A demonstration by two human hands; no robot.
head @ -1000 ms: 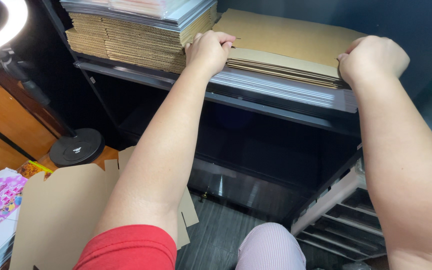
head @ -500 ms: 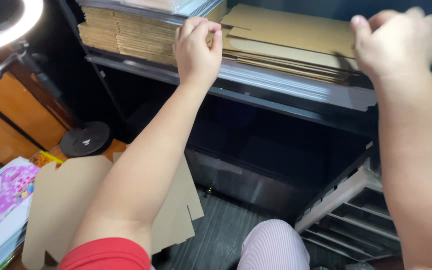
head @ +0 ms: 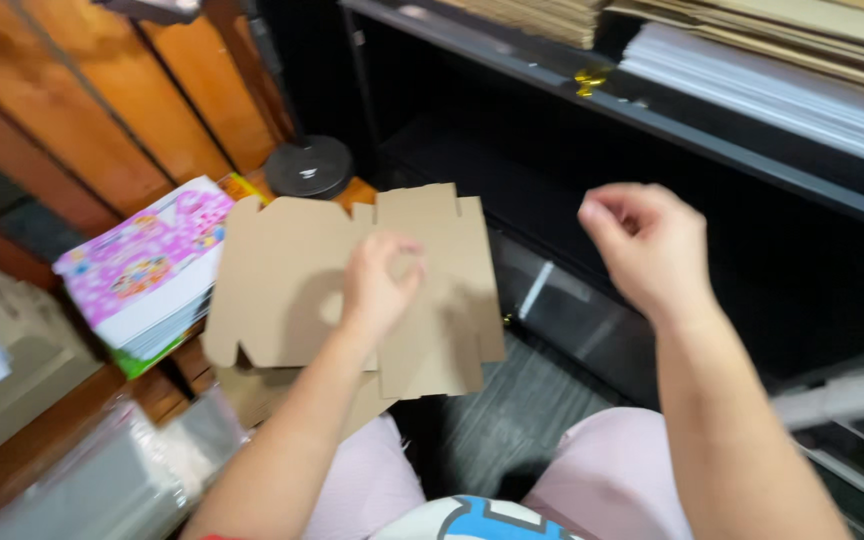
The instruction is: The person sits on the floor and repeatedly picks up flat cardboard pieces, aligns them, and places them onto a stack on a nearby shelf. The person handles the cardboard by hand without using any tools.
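Left hand: fingers pinch the flat brown die-cut cardboard blank.
Right hand: loosely curled, holding nothing.
Tip: support both panels when folding.

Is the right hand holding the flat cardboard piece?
No. The right hand hangs loosely curled in the air, apart from the cardboard, which only the left hand touches.
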